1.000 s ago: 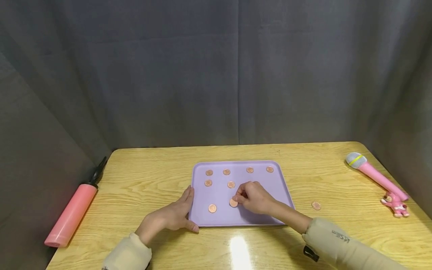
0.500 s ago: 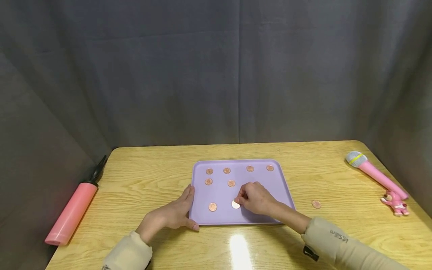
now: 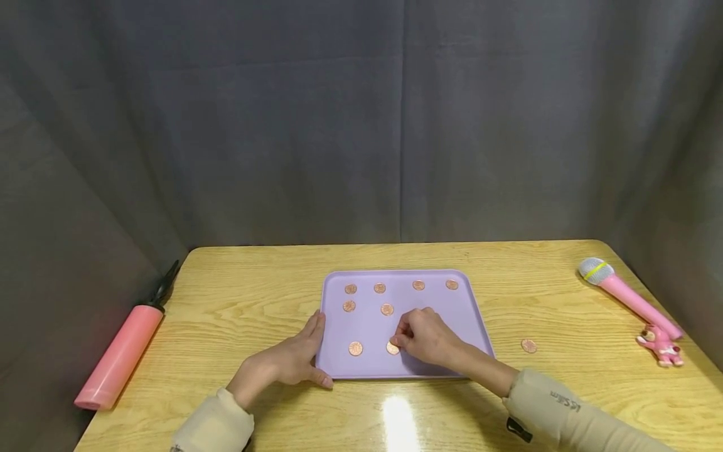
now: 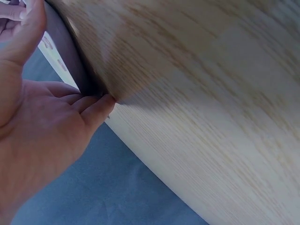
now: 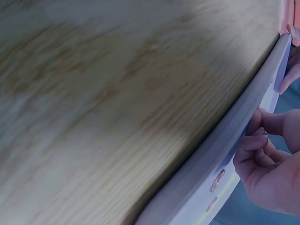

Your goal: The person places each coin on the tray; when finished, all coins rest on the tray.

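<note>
A lilac tray (image 3: pixel 452 320) lies on the wooden table, with several copper coins spread over it, among them a coin (image 3: pixel 355 348) near the front left. My right hand (image 3: pixel 430 336) reaches over the tray's front half. Its curled thumb and index finger pinch the edge of another copper coin (image 3: pixel 392 348), partly hidden by the fingertips. My left hand (image 3: pixel 290 359) rests against the tray's left side, fingers fairly straight along the edge and thumb at the front corner. In the left wrist view, the left fingertips (image 4: pixel 101 110) touch the tray's outer wall.
One loose copper coin (image 3: pixel 528 346) lies on the table right of the tray. A pink hand pump (image 3: pixel 121 358) is at the left edge. At the right are a pink toy microphone (image 3: pixel 627 295) and a small pink bear figure (image 3: pixel 659 345). Grey curtains (image 3: pixel 282 125) surround the table.
My right hand has moved the pinched coin slightly toward the tray's front edge; the coin flashed bright half a second ago. The left hand stays at the tray's side.
</note>
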`<state>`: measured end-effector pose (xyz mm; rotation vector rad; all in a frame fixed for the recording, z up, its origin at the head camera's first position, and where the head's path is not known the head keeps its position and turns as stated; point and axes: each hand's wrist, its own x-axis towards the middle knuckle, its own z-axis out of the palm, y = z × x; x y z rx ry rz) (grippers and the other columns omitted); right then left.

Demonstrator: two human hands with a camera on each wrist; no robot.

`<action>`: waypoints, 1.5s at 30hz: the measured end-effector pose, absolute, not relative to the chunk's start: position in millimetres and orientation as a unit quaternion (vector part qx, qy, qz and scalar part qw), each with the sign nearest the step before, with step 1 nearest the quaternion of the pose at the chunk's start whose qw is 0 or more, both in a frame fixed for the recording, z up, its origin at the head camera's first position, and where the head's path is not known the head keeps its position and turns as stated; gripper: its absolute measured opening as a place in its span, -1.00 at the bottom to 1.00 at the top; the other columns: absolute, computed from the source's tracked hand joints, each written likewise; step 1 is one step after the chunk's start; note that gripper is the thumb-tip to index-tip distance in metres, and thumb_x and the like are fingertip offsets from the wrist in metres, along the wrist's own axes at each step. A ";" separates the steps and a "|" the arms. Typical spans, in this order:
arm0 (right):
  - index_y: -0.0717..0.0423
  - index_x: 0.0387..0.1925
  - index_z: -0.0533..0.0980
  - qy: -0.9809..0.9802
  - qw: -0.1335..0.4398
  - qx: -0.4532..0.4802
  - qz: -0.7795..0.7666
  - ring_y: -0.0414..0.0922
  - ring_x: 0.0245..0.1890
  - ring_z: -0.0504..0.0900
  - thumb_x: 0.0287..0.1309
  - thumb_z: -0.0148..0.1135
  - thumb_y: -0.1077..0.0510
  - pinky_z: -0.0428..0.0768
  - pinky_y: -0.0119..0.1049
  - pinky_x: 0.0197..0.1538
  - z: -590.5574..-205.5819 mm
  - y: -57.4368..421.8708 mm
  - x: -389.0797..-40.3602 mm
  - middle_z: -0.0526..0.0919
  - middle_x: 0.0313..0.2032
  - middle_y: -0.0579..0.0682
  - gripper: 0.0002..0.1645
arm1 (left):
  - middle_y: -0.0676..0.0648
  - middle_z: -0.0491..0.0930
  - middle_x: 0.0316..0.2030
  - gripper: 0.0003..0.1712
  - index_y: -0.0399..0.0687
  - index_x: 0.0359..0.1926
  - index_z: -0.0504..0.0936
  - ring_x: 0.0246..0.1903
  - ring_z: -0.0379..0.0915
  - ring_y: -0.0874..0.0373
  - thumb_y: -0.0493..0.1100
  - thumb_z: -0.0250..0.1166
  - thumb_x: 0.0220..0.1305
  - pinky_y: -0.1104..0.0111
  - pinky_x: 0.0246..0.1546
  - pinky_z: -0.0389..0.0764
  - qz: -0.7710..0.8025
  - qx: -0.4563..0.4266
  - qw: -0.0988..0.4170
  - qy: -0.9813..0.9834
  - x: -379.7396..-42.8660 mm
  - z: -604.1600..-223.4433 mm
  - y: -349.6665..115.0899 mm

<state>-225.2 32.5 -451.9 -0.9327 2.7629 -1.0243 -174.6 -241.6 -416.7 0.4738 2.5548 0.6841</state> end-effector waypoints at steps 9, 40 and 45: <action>0.08 -0.58 0.59 0.910 -0.011 -0.255 -0.326 -0.35 -0.68 0.39 0.06 0.42 0.25 0.39 -0.46 -0.61 -437.9 92.9 -238.8 0.53 -0.68 -0.24 -0.82 | -0.41 -0.39 0.47 0.37 -0.49 0.46 -0.29 0.47 -0.34 -0.19 0.07 0.47 0.01 0.06 0.43 -0.07 0.254 0.174 0.223 0.925 -173.6 -415.1 -244.2; 0.03 -0.47 0.56 0.941 0.035 -0.204 -0.268 -0.37 -0.64 0.35 0.12 0.41 0.07 0.38 -0.42 -0.53 -450.8 252.5 -222.0 0.49 -0.63 -0.26 -0.81 | -0.39 -0.43 0.47 0.35 -0.47 0.46 -0.33 0.47 -0.41 -0.18 0.04 0.45 0.06 0.04 0.43 -0.11 0.273 0.179 0.230 0.917 -174.7 -415.4 -243.6; 0.01 -0.50 0.57 0.941 -0.001 -0.199 -0.274 -0.39 -0.67 0.36 0.07 0.45 0.02 0.39 -0.42 -0.57 -458.2 245.5 -216.9 0.51 -0.65 -0.28 -0.77 | -0.39 -0.44 0.47 0.35 -0.48 0.45 -0.34 0.47 -0.41 -0.19 0.04 0.45 0.05 0.04 0.43 -0.11 0.274 0.180 0.235 0.915 -174.3 -414.2 -242.7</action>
